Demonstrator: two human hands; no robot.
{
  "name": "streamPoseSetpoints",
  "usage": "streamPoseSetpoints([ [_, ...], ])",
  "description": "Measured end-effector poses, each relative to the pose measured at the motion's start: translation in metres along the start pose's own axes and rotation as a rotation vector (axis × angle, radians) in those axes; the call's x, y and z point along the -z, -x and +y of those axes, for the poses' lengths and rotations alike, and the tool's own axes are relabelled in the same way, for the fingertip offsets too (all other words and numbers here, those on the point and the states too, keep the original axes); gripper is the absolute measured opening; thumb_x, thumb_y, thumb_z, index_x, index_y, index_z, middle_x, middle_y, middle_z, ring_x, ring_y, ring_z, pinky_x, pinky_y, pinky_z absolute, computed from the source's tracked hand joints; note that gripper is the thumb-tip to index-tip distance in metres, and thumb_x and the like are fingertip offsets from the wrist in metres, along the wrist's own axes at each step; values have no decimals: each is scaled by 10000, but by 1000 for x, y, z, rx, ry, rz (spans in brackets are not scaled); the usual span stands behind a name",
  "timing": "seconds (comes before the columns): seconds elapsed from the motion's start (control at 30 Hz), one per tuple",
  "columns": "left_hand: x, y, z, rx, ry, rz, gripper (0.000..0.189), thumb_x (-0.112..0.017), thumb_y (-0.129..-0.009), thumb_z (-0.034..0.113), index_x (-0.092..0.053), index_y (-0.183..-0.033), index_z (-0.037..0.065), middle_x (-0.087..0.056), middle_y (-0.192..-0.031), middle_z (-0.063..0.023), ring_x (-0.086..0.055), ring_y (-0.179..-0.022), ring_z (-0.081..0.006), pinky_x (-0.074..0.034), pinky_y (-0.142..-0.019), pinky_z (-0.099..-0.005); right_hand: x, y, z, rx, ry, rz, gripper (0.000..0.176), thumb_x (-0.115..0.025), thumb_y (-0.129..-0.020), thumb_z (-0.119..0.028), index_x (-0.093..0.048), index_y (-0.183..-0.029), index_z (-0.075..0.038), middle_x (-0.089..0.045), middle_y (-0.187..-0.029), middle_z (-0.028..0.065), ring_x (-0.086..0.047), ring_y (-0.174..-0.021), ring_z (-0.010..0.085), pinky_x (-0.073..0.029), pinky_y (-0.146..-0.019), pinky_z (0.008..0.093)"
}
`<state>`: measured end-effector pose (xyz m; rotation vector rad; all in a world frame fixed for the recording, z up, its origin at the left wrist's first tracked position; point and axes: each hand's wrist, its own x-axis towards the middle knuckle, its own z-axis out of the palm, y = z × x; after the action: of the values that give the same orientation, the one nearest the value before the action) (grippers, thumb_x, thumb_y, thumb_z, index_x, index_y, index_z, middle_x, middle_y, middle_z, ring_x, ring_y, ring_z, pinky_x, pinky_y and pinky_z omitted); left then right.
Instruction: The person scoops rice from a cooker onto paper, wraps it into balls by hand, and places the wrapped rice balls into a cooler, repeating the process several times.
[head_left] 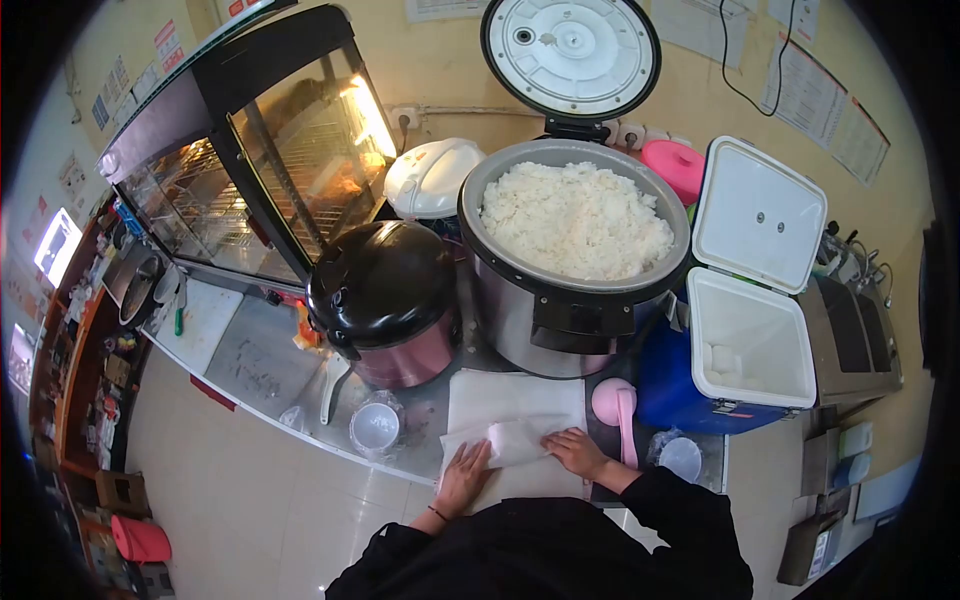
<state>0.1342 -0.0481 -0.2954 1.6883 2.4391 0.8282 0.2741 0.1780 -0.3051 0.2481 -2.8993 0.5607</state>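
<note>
A sheet of white wrapping paper (520,455) is folded over into a flat packet on a stack of paper sheets (515,395) at the counter's front edge. Something whitish shows faintly through the fold; I cannot make out what. My left hand (463,480) holds the packet's left end, fingers on the paper. At the right end, my right hand (577,454) grips the paper with bent fingers. Just right of the stack lies a pink rice scoop (614,403). Behind it stands a big open rice cooker (515,320) full of cooked rice (575,222).
A closed black-lidded cooker (385,285) and a lit glass display warmer (290,160) stand to the left. A blue cool box (668,370) with its lid up is at right. Plastic-wrapped bowls (377,425) and a white-handled utensil (334,385) lie along the front edge.
</note>
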Motion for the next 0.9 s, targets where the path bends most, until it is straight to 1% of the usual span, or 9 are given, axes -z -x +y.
streamPoseSetpoints([
  [0.17,-3,10,-25,145,173,-83,336,-602,-744,172,-526,-1054,66,-591,-987,-151,-566,-921,-269,-424,-833,-390,-1,-19,37,-149,-339,-259,283,-548,-753,-94,-561,-1036,-80,-602,-932,95,-569,-869,270,-431,-739,343],
  [0.2,-1,7,-28,206,206,-136,331,-618,-730,176,-538,-1036,77,-602,-954,-148,-579,-886,-273,-443,-798,-391,9,-31,32,-407,-537,-336,253,-607,-712,-135,-588,-958,-79,-604,-806,127,-574,-809,302,-443,-695,360],
  [0.3,30,-35,-11,626,383,-211,331,-676,-659,209,-586,-957,96,-614,-869,-135,-580,-857,-270,-454,-718,-399,2,-63,37,-519,-374,-259,209,-679,-645,-179,-595,-794,-61,-595,-778,132,-572,-792,328,-440,-661,389],
  [0.4,25,-58,-16,571,146,-172,375,-724,-574,243,-609,-914,134,-604,-867,-129,-583,-834,-260,-432,-772,-405,16,-92,23,-576,-208,-423,293,-736,-540,-202,-552,-703,-43,-591,-825,131,-564,-864,292,-427,-680,389],
  [0.5,32,-64,-18,81,-270,-60,409,-670,-619,229,-580,-1014,170,-586,-944,-123,-566,-894,-240,-375,-864,-420,14,-79,12,-296,53,-237,267,-690,-553,-161,-556,-761,-58,-580,-885,119,-528,-953,256,-406,-701,407],
  [0.6,23,-56,-21,116,-117,-621,488,-563,-713,190,-459,-1184,117,-527,-1102,-130,-514,-1018,-220,-278,-963,-436,5,-62,17,-164,-51,-380,241,-604,-618,-145,-575,-834,-40,-562,-998,120,-452,-1078,246,-380,-818,426],
  [0.7,-9,-10,-9,55,-256,-228,453,-446,-769,117,-409,-1209,14,-502,-1165,-121,-454,-1110,-194,-232,-1002,-426,-13,-33,-3,-54,198,47,244,-510,-690,-123,-583,-887,1,-514,-1120,117,-410,-1134,262,-326,-926,446],
  [0.73,-12,-6,0,81,-348,-290,501,-441,-766,154,-362,-1215,-55,-424,-1250,-154,-397,-1173,-211,-170,-1031,-448,-26,-25,-10,-127,160,3,405,-493,-697,-145,-515,-1035,78,-433,-1218,174,-335,-1202,294,-236,-1009,439],
  [0.9,-26,2,33,271,-284,-109,672,-484,-722,271,-269,-1257,-76,-323,-1310,-196,-304,-1235,-256,-75,-1010,-560,-34,-18,-38,-335,-29,15,729,-533,-680,-255,-264,-1230,140,-254,-1307,283,-208,-1249,380,-154,-1029,469],
])
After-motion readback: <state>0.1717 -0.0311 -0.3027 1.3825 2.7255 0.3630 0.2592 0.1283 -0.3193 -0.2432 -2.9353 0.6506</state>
